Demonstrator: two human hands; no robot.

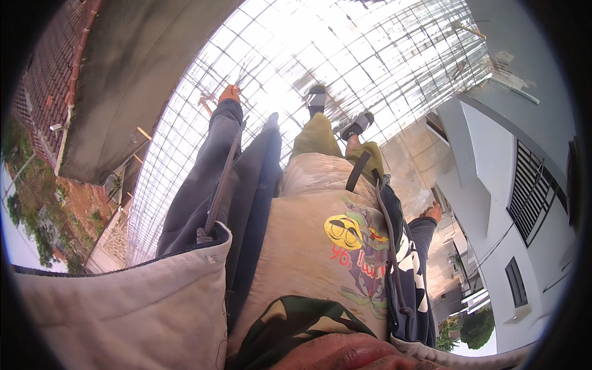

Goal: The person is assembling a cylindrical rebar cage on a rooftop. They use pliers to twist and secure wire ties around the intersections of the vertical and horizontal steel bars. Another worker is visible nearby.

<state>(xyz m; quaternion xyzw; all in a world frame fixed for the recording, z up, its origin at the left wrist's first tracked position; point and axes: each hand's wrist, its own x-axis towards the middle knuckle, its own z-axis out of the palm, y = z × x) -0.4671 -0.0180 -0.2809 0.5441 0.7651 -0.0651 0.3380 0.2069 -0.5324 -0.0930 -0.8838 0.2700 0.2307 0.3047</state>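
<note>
Outdoor building site: grey concrete wall (pixel 142 68) and red tiled roof (pixel 55 80) at left, white building (pixel 493 203) with a dark barred railing (pixel 533 191) at right. Steel mesh (pixel 382 73) spreads from below the person's feet out to the top of view, over a bright, glaring silvery surface; much of it is washed out. Two dark-and-grey shoes (pixel 316 98) stand on the mesh area, olive trousers (pixel 317 135) above.

Left hand (pixel 230 94): reached forward over the mesh, left of the shoes, fingers curled in, narrow grip. Thin dark strands show just beyond it; can't tell whether it holds them or the mesh lies behind. Short brown piece (pixel 205 105) near it, on its left.

Right hand (pixel 434 212): out at the right side, well apart from the left, fingers partly bent. Small in view, can't tell if anything is in it. Brownish surface (pixel 419 154) beyond it. Dark jacket sleeves on both arms.
</note>
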